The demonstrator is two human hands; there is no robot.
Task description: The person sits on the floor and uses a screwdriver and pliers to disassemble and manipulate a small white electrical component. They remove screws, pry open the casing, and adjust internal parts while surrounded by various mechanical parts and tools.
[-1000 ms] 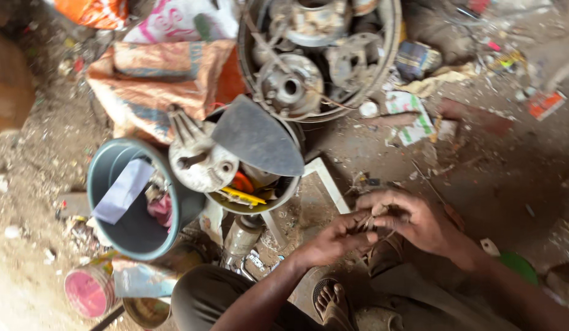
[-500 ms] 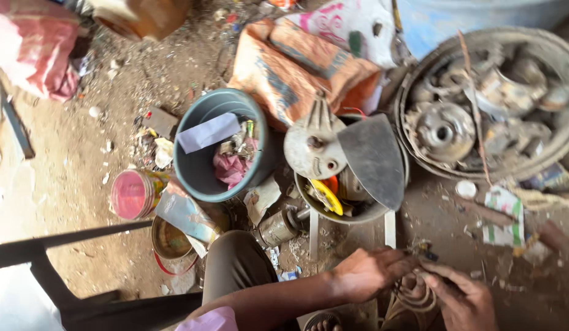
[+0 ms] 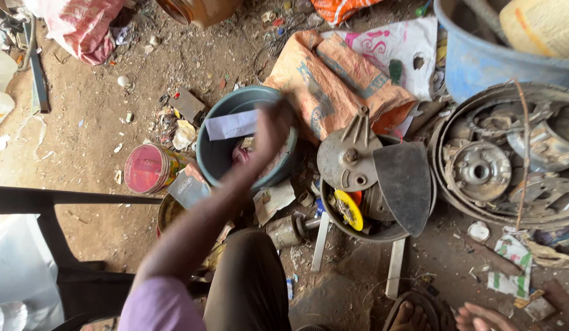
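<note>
Over the dirt floor [image 3: 106, 122] we log the left hand [image 3: 269, 132]: arm stretched forward from the lilac sleeve [image 3: 155, 303], hand blurred above the grey-blue bucket [image 3: 214, 153]; we cannot tell whether it grips anything. Right hand [image 3: 483, 319]: low at the frame's bottom edge beside a sandal [image 3: 413, 309], fingers loosely spread, holding nothing we can see.

Bucket: upright, mouth open to us, its axis vertical. White paper slip [image 3: 231, 124]: lies across the rim, long axis running left to right, slightly tilted.

Packages by place: red-lidded round tin [image 3: 148, 168] on its side just left of the bucket; orange woven sack [image 3: 333, 86] crumpled just right of it; white bag with pink print [image 3: 394, 46] behind the sack; green-and-white carton [image 3: 511, 266] flattened at lower right.

Also: metal bowl [image 3: 388, 233] of parts on a white stand, holding a yellow disc [image 3: 348, 208]; wheel rim [image 3: 511, 159] at right.
</note>
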